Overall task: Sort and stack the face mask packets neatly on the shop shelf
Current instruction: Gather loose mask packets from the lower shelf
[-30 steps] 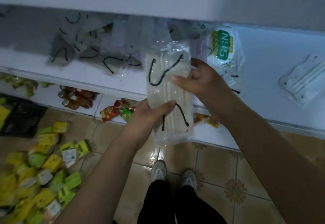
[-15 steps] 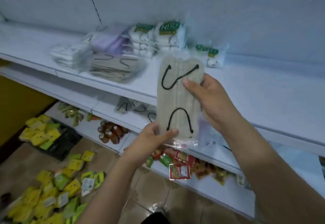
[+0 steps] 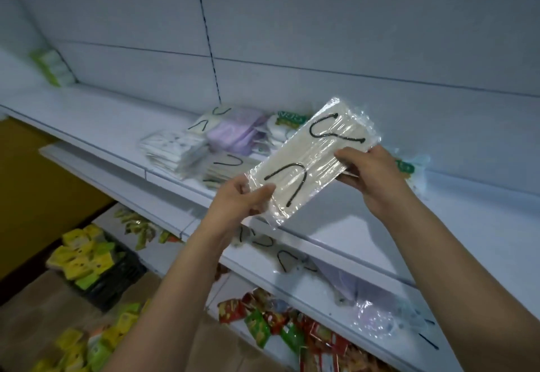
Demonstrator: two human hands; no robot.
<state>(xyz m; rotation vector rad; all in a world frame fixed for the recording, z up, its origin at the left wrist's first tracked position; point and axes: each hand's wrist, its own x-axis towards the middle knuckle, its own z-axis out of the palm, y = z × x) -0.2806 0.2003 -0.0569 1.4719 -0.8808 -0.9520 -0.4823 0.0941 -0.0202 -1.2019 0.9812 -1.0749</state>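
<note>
I have one packet (image 3: pixel 309 164) up in front of the shelf (image 3: pixel 117 126), so I judge this the carry-and-place step; my left hand (image 3: pixel 242 199) pinches its lower left corner, thumb on top, and my right hand (image 3: pixel 371 172) grips its right edge, thumb over the film, so both are clamped on it and set well apart across its length; the packet hangs tilted, upper end toward the back wall, just above and in front of the stacks (image 3: pixel 222 143) that sit beyond my left hand; the next move, I judge, calls for turning it flat and square to the matching pile (image 3: pixel 225 167) of cream masks with black loops just behind my left fingers, then lowering it on top without nudging the lilac or green-labelled piles beside it; the packet itself is a long clear wrapper, glossy and crinkled, holding cream pleated masks with two black ear loops showing, one near each hand; loose film sticks out past the lower end, so it may slip or crumple under a light pinch.
</note>
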